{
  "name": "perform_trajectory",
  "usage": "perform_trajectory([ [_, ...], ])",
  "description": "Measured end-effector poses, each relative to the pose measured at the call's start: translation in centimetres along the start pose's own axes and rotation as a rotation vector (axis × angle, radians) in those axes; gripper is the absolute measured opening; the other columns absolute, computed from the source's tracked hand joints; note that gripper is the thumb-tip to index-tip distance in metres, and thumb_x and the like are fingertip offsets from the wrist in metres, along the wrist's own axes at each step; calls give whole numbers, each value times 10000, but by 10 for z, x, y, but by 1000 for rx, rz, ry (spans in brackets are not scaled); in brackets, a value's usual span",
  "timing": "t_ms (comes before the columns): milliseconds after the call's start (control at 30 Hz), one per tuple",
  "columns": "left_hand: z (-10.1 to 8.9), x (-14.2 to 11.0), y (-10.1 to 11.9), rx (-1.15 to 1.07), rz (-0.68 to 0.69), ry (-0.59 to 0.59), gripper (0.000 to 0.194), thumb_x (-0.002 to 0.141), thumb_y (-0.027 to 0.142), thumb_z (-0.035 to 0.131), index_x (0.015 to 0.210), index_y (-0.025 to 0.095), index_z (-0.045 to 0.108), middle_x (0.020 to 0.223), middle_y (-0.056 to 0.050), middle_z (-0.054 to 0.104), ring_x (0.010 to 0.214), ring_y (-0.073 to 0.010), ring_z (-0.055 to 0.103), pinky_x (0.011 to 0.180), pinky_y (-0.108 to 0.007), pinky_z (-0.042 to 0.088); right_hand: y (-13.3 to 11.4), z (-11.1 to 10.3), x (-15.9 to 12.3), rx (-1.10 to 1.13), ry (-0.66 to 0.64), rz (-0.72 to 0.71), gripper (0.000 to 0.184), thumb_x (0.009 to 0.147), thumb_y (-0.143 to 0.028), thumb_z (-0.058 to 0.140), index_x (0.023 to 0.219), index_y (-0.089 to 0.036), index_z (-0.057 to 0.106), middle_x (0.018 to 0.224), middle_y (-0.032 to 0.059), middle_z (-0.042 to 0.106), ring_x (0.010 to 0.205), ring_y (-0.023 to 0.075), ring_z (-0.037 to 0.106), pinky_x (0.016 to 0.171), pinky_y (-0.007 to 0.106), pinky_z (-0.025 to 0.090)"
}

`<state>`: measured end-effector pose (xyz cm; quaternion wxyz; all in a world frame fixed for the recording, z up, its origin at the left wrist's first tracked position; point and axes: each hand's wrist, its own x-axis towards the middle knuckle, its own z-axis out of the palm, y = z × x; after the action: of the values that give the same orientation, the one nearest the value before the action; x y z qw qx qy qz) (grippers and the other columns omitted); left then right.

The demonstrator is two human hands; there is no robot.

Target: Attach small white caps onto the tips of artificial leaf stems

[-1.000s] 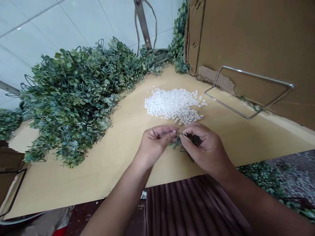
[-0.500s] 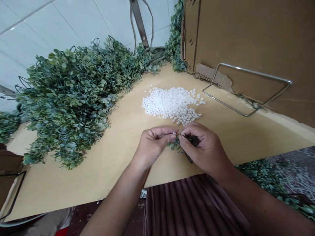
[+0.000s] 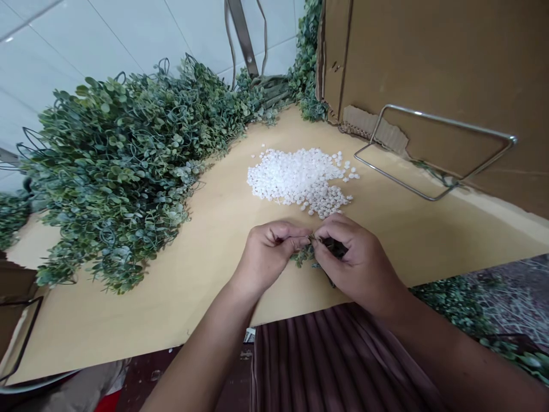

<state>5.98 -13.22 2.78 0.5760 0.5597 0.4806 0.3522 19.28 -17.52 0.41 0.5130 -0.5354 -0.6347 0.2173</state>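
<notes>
My left hand [image 3: 268,249] is closed in a pinch, its fingertips meeting those of my right hand above the table. The small white plastic cap it held a moment earlier is now mostly hidden by the fingers. Thumb and forefinger of my right hand [image 3: 355,252] grip the stem end of an artificial leaf sprig [image 3: 303,256]. Green leaves of that sprig hang below and between both hands, partly covered by them. Just beyond the fingers lies a loose pile of small white plastic caps [image 3: 295,174].
A large heap of artificial greenery [image 3: 115,177] covers the table's left side against the tiled wall. At the right stands a cardboard box [image 3: 437,74], with a bent metal wire frame [image 3: 403,183] before it. More greenery [image 3: 450,306] lies below the table's right edge.
The fingertips have come closer together, and the white cap visible in my left fingers is now covered. My right hand still grips the sprig.
</notes>
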Motion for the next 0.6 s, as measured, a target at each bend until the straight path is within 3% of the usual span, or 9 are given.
perform_trajectory([
  [200, 0, 1, 0, 49, 15, -23, 92, 632, 76, 677, 619, 152, 726, 647, -32, 710, 603, -120, 617, 637, -244, 527, 0, 0, -1, -42, 1, -16, 183, 721, -65, 469, 599, -201, 456, 620, 7, 480, 604, 139, 489, 569, 256, 399],
  [433, -2, 0, 1, -88, -61, -11, 81, 599, 155, 749, 679, 152, 741, 697, -48, 736, 631, -134, 634, 674, -274, 543, 1, -4, 1, 53, 17, 14, 129, 752, -104, 500, 660, -192, 520, 649, 12, 532, 636, 147, 528, 589, 268, 422],
  [600, 0, 1, -1, -165, -79, 22, 155, 524, 198, 810, 646, 145, 730, 641, -32, 720, 564, -104, 604, 602, -237, 526, 1, -4, 1, 81, 35, 15, 143, 766, -116, 501, 643, -189, 516, 644, 9, 537, 636, 140, 523, 597, 262, 426],
])
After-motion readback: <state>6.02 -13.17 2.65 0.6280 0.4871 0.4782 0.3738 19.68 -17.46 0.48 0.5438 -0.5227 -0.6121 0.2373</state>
